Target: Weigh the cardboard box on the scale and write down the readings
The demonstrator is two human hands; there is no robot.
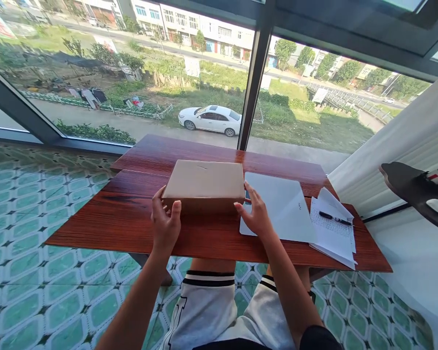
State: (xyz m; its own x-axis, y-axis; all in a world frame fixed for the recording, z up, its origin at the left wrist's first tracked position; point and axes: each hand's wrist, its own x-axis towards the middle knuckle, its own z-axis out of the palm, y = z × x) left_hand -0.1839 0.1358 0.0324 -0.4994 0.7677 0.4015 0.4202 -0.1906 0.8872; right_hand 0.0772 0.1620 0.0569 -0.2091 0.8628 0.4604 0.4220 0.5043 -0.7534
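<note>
Seated at a red wooden bench [131, 218] by a wide window, I hold a flat brown box [204, 181] by its near corners. My left hand [165, 222] wraps the left corner, thumb up against the front face and fingers curled round the side. My right hand [256, 213] lies spread at the right corner, fingertips touching the box edge, palm over the closed white laptop [282, 206] just beside it. The box sits flat near the bench's middle, its lid shut. To the right of the laptop lies a stack of papers [332, 233] with a pen [334, 218] on top. As I judge it, handling the box well means gripping both sides evenly, keeping it level, and keeping it from nudging the laptop or papers.
</note>
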